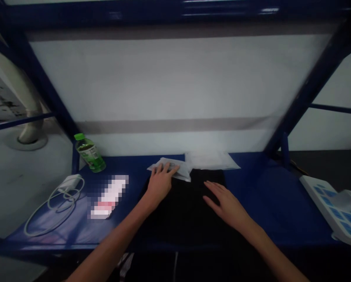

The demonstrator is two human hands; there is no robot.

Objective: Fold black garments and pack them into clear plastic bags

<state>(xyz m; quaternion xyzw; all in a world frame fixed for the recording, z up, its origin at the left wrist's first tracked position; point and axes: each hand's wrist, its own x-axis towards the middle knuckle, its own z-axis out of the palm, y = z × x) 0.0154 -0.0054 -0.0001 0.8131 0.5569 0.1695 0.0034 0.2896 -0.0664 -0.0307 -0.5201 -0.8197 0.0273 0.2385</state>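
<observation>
My left hand rests with its fingers spread on a pale plastic packet, covering part of it. Under that packet's near side lies a dark, folded-looking cloth, black enough that its details are hard to make out. My right hand lies over the cloth's right part, fingers stretched out, with nothing in it. Just behind the cloth is a second, flat white plastic bag, reaching toward the wall.
On the blue tabletop, a green-capped bottle stands at the back left. A white charger with a looped cable and a blurred-out flat item lie nearby. At right is a white-and-blue power strip-like object. Blue frame bars flank the wall.
</observation>
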